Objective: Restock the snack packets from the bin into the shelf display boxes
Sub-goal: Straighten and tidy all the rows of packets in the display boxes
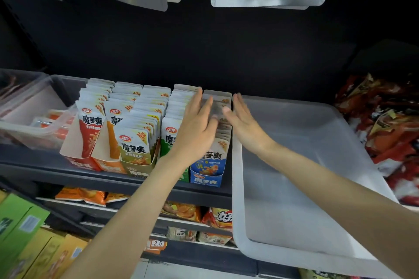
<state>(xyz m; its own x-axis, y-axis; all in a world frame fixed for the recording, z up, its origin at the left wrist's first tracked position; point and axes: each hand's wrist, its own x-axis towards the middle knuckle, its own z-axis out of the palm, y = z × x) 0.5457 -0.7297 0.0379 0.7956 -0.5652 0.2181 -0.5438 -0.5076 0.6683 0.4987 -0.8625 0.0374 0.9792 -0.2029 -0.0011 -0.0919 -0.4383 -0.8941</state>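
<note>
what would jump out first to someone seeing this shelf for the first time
Two bare hands, the left hand and the right hand, meet at the middle of the shelf with straight fingers on either side of the row of packets in the blue display box. Right of it sits a large clear plastic bin that looks empty. Left of the blue box stand four more full boxes; the red display box is leftmost.
</note>
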